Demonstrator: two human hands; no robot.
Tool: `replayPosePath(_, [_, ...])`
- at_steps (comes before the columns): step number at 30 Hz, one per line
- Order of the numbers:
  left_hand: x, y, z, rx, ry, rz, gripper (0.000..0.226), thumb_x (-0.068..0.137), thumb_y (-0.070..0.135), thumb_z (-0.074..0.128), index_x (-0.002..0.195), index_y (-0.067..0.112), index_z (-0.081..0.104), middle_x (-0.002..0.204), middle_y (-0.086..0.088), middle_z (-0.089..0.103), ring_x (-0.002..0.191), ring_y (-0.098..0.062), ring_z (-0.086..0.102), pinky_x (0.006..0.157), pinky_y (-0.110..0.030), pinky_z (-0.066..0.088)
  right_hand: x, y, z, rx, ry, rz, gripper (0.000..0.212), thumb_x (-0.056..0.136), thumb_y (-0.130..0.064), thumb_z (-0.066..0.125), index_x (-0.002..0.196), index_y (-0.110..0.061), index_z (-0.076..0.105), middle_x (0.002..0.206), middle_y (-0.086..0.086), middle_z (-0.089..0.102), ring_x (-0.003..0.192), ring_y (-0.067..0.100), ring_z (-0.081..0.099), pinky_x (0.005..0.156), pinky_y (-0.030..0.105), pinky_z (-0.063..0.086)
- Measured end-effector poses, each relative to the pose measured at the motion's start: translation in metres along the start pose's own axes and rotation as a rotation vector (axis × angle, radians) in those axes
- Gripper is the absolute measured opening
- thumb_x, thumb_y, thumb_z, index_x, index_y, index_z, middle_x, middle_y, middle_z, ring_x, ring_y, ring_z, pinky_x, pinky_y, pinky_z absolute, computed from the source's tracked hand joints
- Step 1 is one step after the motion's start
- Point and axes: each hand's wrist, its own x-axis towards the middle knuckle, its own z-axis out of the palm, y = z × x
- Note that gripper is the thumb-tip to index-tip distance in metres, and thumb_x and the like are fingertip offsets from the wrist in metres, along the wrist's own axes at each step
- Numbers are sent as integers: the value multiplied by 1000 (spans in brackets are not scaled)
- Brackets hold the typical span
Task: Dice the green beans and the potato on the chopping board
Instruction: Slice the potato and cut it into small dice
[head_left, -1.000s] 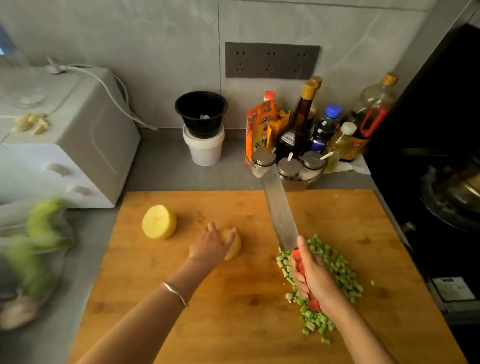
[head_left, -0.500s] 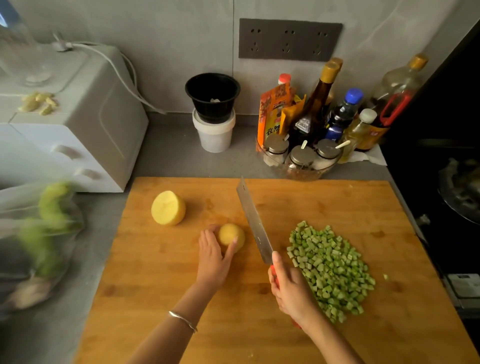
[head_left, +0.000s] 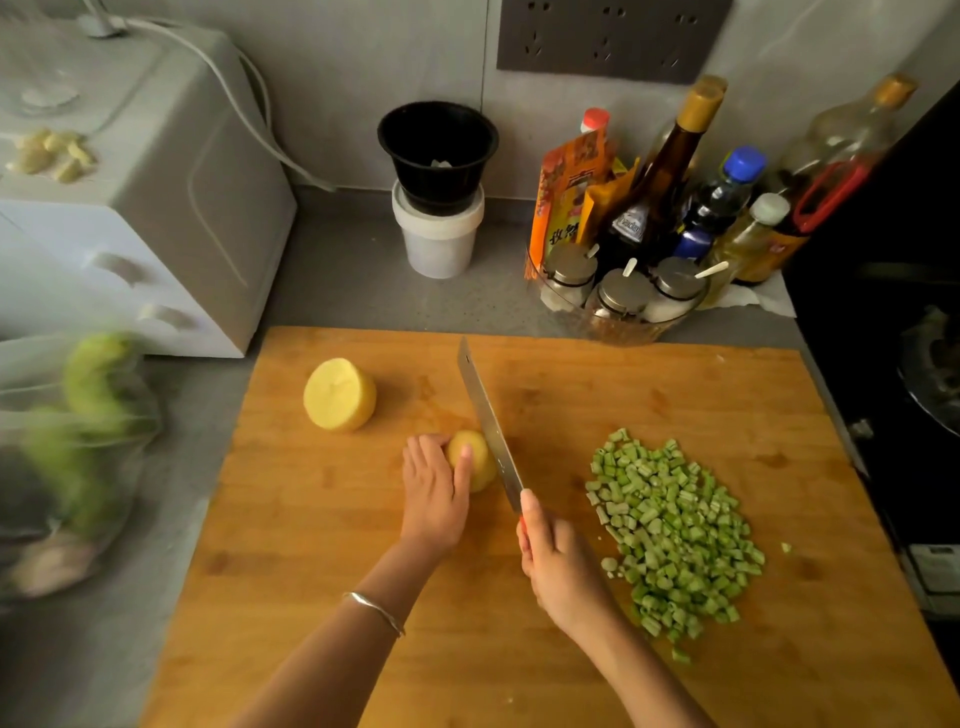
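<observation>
Head view, clock positions taken from the centre of the chopping board (head_left: 363, 597), with 12 o'clock toward the wall.

1. Green beans (head_left: 670, 535): a loose pile of short cut pieces lies at 3 to 4 o'clock. No whole bean shows on the board. Judgement: this part of the task is complete.

2. Potato: it is already split in two and peeled.
   - Far potato half (head_left: 340, 395) sits alone at 10 o'clock, cut face up and tilted, with nothing touching it.
   - Near potato half (head_left: 475, 457) lies just toward 12 o'clock from centre. No slices or cubes of potato are visible anywhere.

3. Left hand (head_left: 434, 493): it holds the near potato half, with the fingers against its 9 o'clock side and the thumb lying over its top.

4. Right hand (head_left: 561, 566): it is closed round the red handle of the knife (head_left: 488, 421), forefinger extended along the spine. The blade stands on edge, tip toward 12 o'clock, touching or just beside the 3 o'clock side of the near potato half. Whether the edge has entered the flesh cannot be told.

5. Remaining work, as a judgement: slice, strip and dice the near half, then the far half.
</observation>
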Motion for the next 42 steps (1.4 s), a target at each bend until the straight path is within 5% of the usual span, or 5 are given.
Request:
replayPosePath(18, [-1,2,-7,-34,-108,-54,52,91,53,23,109,9,43,100,-3,39,99,-20,37,100,-30,23,35,-14,9,108,23,65,57,83,-71,26,57,-21,34,43,-9,27,38,9,23,40,21,19])
replayPosePath(23, [-2,3,-11,-121,-178,-136,25,101,35,35,108,11,39,107,-6,39,111,-19,33,113,-33,15,19,-21,-4,95,-34,-15,55,90,-64,26,61,-18,35,42,-9,25,36,6,24,37,15,20])
replayPosePath(26, [-2,3,-10,-117,-166,-130,32,100,42,33,107,11,40,105,-5,39,106,-23,37,107,-46,26,9,-22,-2,81,-56,-30,55,92,-62,25,61,-18,35,42,-8,26,36,7,25,38,15,21])
replayPosePath(37, [-3,2,-6,-108,-71,-64,37,93,50,22,101,17,38,96,2,36,91,-12,33,93,-34,33,9,-22,17,-71,6,-2,53,84,-68,17,56,-27,37,41,-9,36,42,5,32,47,22,25])
replayPosePath(42, [-4,4,-9,-109,-148,-94,40,95,51,22,104,14,36,101,1,34,99,-15,33,103,-36,27,39,-27,24,-156,-4,59,59,99,-57,20,58,-20,41,49,-5,40,44,12,37,46,26,27])
